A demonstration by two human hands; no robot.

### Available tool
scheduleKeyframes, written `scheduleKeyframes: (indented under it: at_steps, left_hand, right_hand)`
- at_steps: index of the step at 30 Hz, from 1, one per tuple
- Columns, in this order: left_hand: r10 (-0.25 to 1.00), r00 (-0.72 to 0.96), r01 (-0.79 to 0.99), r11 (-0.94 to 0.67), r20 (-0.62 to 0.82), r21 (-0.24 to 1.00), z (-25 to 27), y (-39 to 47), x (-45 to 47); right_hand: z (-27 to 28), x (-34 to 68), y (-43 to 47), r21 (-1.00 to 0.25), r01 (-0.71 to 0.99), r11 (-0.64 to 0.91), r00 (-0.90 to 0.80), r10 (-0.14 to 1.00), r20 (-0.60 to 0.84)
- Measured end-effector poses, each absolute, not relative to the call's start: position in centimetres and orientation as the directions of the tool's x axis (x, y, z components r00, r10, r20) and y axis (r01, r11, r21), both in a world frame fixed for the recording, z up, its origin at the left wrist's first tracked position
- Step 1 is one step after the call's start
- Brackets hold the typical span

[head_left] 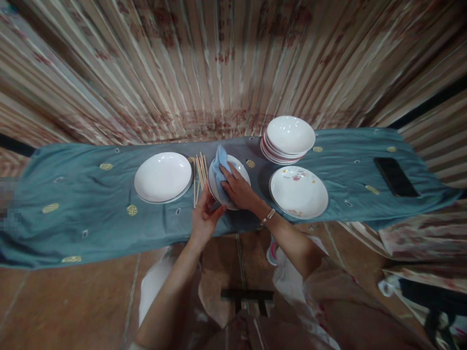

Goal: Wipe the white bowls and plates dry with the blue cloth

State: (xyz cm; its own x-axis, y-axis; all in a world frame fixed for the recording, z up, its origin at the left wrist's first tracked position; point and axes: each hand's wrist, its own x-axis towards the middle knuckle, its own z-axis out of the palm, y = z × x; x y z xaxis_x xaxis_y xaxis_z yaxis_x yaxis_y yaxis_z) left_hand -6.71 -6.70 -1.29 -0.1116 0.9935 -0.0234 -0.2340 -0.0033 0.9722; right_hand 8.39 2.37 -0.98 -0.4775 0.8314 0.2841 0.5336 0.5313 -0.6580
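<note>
A white bowl [241, 169] stands near the middle of the cloth-covered table, just right of several wooden chopsticks [200, 176]. My left hand [206, 214] grips the bowl's near left rim between thumb and fingers. Bunched in my right hand [239, 188] is a light blue cloth [220, 163], pressed against the bowl's inside. The hand and cloth cover much of the bowl's inner surface. A bracelet [267, 217] circles my right wrist.
White plates [163, 176] are stacked on the left. To the right are a flower-patterned plate [299, 192] and, behind it, a stack of bowls [291, 136]. A black phone [395, 177] lies at the far right of the green tablecloth [109, 189]. A pleated curtain [219, 73] hangs behind.
</note>
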Motion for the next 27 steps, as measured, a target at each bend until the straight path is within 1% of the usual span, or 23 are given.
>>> scheduleKeyframes:
  at_steps: [9, 15, 22, 27]
  left_hand:
    - [0.992, -0.117, -0.251, 0.012, -0.042, 0.968, -1.0, -6.7, -6.5]
    - [0.991, -0.126, -0.244, 0.008, -0.04, 0.97, -1.0, -6.6, -6.5]
    - [0.992, -0.122, -0.237, 0.006, -0.036, 0.971, -0.7, -6.6, -6.4]
    - [0.992, -0.129, -0.222, -0.018, -0.011, 0.975, -0.8, -6.6, -6.2]
  right_hand:
    - [-1.5, 10.0, 1.7, -0.636, 0.603, 0.482, -0.438, 0.866, 0.241]
    - [-1.9, 10.9, 0.3, -0.644, 0.63, 0.435, -0.43, 0.885, 0.177]
    - [-1.6, 11.4, -1.3, -0.668, 0.605, 0.434, -0.48, 0.868, 0.128]
    - [-1.1, 11.5, -2.5, -0.71, 0.542, 0.45, -0.492, 0.854, 0.166]
